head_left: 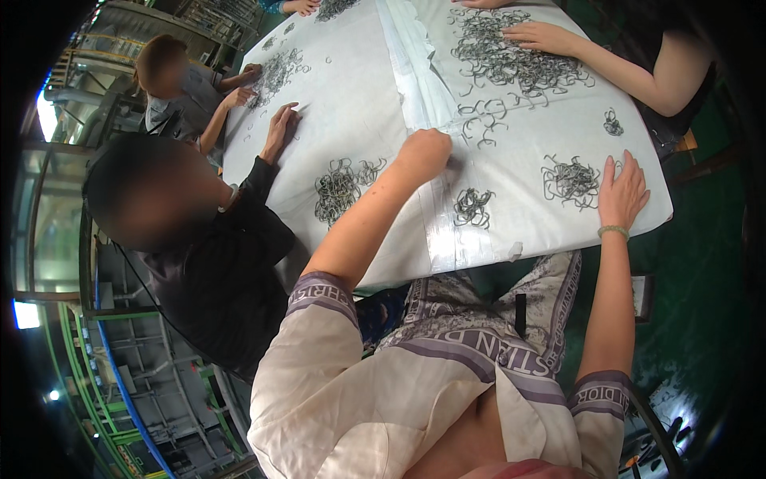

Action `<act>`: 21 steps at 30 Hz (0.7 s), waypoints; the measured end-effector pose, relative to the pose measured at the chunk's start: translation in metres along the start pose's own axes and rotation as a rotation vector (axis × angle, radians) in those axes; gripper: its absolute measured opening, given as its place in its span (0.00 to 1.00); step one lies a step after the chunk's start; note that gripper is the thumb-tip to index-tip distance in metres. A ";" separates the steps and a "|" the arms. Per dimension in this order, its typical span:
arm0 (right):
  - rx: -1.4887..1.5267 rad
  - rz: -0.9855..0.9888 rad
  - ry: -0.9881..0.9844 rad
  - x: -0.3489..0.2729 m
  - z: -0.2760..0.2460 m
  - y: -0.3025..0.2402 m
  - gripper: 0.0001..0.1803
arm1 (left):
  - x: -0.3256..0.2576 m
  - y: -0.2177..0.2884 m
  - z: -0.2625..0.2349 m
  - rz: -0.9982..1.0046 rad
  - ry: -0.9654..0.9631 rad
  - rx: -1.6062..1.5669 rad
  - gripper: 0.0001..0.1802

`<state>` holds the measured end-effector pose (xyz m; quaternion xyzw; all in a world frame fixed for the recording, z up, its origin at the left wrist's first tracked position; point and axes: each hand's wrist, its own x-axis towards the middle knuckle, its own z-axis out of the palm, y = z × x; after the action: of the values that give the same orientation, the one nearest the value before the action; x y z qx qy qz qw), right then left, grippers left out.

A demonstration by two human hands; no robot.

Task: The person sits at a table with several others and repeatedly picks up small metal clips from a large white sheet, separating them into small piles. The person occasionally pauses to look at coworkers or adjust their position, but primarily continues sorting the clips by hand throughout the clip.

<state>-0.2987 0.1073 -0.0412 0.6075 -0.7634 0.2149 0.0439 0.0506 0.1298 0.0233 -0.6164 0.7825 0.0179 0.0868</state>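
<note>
My left hand (427, 155) is closed over the middle of the table, its knuckles up. Whatever it grips, if anything, is hidden beneath the fingers. A loose scatter of dark, C-shaped curved pieces (483, 122) lies just beyond it, and a small heap of the same pieces (473, 207) sits nearer to me. At the right edge, my right hand (625, 190) rests with fingers stretched out, touching or nearly touching the right side of a medium heap of curved pieces (571, 182). A green bead bracelet (613, 231) circles that wrist.
The table (351, 104) has a white cover with a clear taped seam (447, 227). A person in black (199, 263) sits close on my left. Across on the right, another person's hand (542, 37) lies on a large pile of curved pieces (511, 68). More people work farther off.
</note>
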 end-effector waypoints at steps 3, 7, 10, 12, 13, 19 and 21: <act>0.002 0.001 0.002 -0.001 0.000 0.001 0.28 | -0.008 -0.034 -0.001 -0.170 -0.010 -0.055 0.08; -0.018 -0.002 0.009 -0.001 0.001 0.001 0.28 | -0.033 -0.072 -0.027 -0.447 -0.149 -0.009 0.08; -0.024 0.001 -0.003 -0.001 -0.001 0.000 0.28 | -0.033 -0.066 -0.034 -0.301 -0.011 -0.095 0.13; -0.012 0.005 0.002 -0.001 0.000 0.002 0.28 | -0.014 -0.049 -0.024 -0.181 0.262 -0.313 0.15; -0.007 0.004 0.007 -0.001 0.000 0.002 0.28 | -0.001 -0.035 -0.022 -0.207 0.234 -0.363 0.12; 0.019 -0.008 0.022 -0.001 -0.002 -0.001 0.27 | 0.045 0.012 0.012 -0.267 0.353 -0.484 0.09; 0.024 -0.018 0.043 -0.001 0.000 0.001 0.27 | 0.048 0.016 0.025 -0.212 0.427 -0.398 0.07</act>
<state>-0.2989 0.1085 -0.0421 0.6102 -0.7541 0.2365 0.0549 0.0269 0.0910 -0.0106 -0.6891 0.6957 0.0318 -0.2003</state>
